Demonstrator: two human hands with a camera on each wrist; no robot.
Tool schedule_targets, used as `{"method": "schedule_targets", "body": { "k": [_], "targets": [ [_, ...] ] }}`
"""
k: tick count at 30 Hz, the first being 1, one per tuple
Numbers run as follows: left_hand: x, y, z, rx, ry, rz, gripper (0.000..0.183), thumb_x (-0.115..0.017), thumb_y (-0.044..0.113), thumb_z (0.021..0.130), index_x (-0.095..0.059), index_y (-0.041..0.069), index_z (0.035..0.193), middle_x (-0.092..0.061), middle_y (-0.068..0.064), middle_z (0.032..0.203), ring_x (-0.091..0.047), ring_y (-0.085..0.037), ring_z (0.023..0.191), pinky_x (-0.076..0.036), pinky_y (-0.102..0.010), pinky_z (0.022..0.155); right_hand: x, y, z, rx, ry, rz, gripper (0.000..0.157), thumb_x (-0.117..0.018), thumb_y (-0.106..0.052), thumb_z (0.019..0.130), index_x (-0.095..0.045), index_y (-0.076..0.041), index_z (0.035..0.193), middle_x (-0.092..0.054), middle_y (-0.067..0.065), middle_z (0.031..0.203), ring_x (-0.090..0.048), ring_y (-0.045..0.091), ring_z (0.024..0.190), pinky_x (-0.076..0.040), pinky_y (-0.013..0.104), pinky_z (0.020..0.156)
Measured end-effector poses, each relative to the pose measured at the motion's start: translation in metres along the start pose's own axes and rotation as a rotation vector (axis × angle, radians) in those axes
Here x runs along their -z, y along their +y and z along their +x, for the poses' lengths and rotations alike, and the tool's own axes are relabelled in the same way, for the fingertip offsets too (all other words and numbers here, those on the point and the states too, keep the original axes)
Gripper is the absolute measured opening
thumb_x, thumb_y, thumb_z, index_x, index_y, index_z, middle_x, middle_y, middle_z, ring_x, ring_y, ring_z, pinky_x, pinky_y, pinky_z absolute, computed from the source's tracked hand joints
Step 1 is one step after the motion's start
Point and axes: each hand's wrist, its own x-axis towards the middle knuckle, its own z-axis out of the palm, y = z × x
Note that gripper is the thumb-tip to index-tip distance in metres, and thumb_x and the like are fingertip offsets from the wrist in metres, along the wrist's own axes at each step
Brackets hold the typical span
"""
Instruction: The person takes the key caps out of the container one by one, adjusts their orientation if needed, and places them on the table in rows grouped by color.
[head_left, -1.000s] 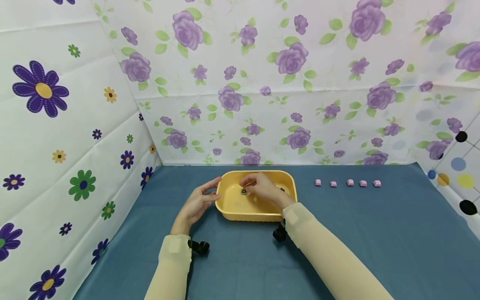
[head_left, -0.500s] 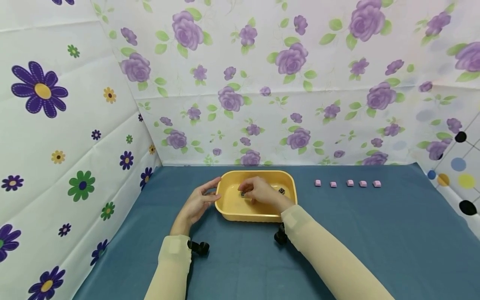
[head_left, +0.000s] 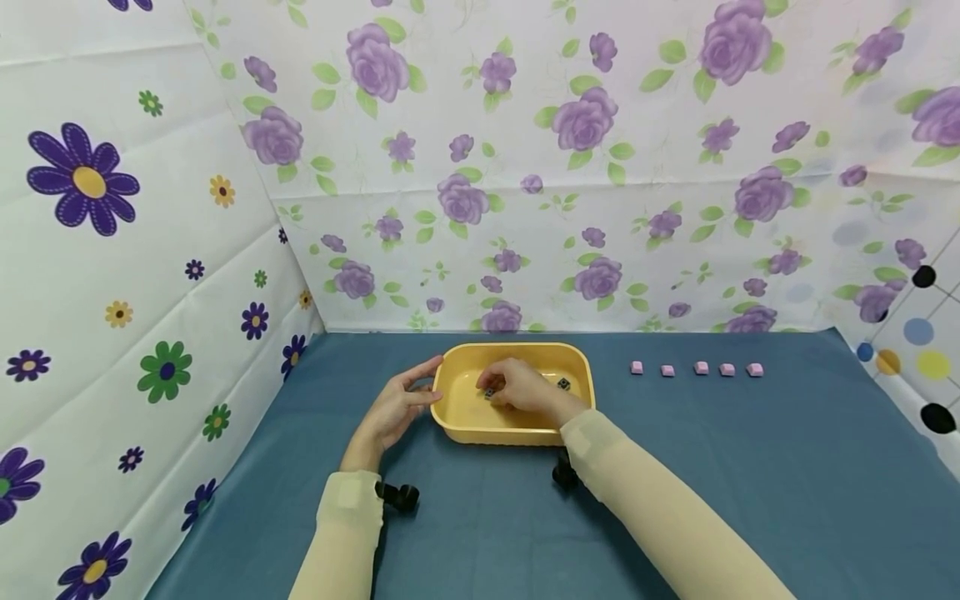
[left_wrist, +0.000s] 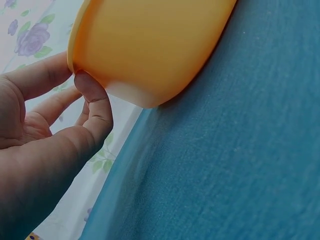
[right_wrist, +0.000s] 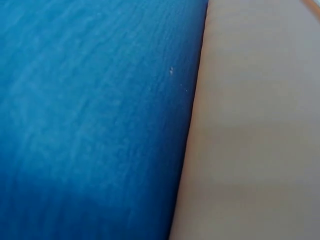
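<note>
A yellow plastic basin [head_left: 480, 435] stands on the blue cloth. My left hand [head_left: 395, 408] pinches its left rim between thumb and fingers; the left wrist view shows the thumb [left_wrist: 92, 92] against the outer wall. Inside the basin, my right hand [head_left: 521, 387] reaches down with bent fingers and pinches a small dark square piece [head_left: 489, 393], which looks like a keyboard switch. The fingertips partly hide it. A second dark switch [head_left: 563, 384] lies in the basin, to the right of that hand. The right wrist view shows only the blue cloth and the basin's pale outer wall [right_wrist: 250, 125].
Several small pink keycaps [head_left: 701, 367] lie in a row on the cloth [head_left: 712, 467], right of the basin. Flower-printed sheets [head_left: 480, 200] hang behind and at the sides. A black wrist camera [head_left: 405, 498] sits on the left wrist.
My right hand has lowered slightly inside the basin, its fingers moving down with the dark switch. The left hand has stayed at the rim.
</note>
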Motion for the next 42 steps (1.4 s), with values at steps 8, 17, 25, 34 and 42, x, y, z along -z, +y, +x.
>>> {"method": "schedule_targets", "body": {
  "k": [8,17,25,34,42],
  "targets": [
    [0.0021,-0.0010,-0.0015,-0.012,0.002,-0.001,0.067,-0.062,-0.004,0.100,-0.041,0.013,0.162,-0.042,-0.020,0.152,-0.050,-0.042,0.129,-0.045,-0.039,0.101,-0.0022,-0.0012,0.0017,0.047,0.006,-0.124,0.022,-0.075,0.006,0.090,-0.077,-0.007,0.108,-0.069,0.005,0.097,-0.058,0.016,0.087,-0.051,0.031,0.082],
    [0.0028,-0.0028,0.0004,-0.014,0.005,-0.015,0.067,-0.063,-0.003,0.100,-0.042,0.013,0.161,-0.041,-0.021,0.152,-0.050,-0.041,0.131,-0.049,-0.035,0.097,-0.0009,-0.0005,0.0017,0.014,0.028,-0.035,0.021,-0.069,0.000,0.098,-0.078,-0.004,0.116,-0.067,0.005,0.098,-0.057,0.017,0.083,-0.051,0.027,0.070],
    [0.0015,-0.0039,-0.0003,-0.003,0.014,-0.031,0.067,-0.064,-0.004,0.099,-0.042,0.012,0.161,-0.042,-0.019,0.151,-0.053,-0.035,0.127,-0.052,-0.030,0.092,-0.0001,0.0020,0.0024,0.024,0.082,-0.019,0.018,-0.068,-0.002,0.099,-0.078,-0.003,0.114,-0.070,0.007,0.101,-0.060,0.016,0.086,-0.052,0.030,0.079],
    [0.0008,-0.0039,-0.0001,-0.010,0.005,-0.034,0.068,-0.063,-0.004,0.099,-0.041,0.012,0.161,-0.041,-0.019,0.152,-0.051,-0.035,0.132,-0.050,-0.034,0.098,0.0028,0.0005,0.0012,-0.006,0.105,0.098,0.021,-0.066,0.001,0.100,-0.077,-0.001,0.118,-0.073,0.009,0.106,-0.064,0.017,0.087,-0.055,0.029,0.075],
    [-0.0006,-0.0014,0.0007,-0.012,-0.007,-0.055,0.067,-0.062,-0.005,0.100,-0.041,0.012,0.161,-0.040,-0.021,0.151,-0.048,-0.042,0.136,-0.053,-0.032,0.093,0.0055,0.0025,0.0016,-0.010,0.104,0.205,0.022,-0.060,0.000,0.104,-0.074,0.002,0.120,-0.071,0.016,0.113,-0.067,0.031,0.087,-0.059,0.039,0.078]
  ]
}}
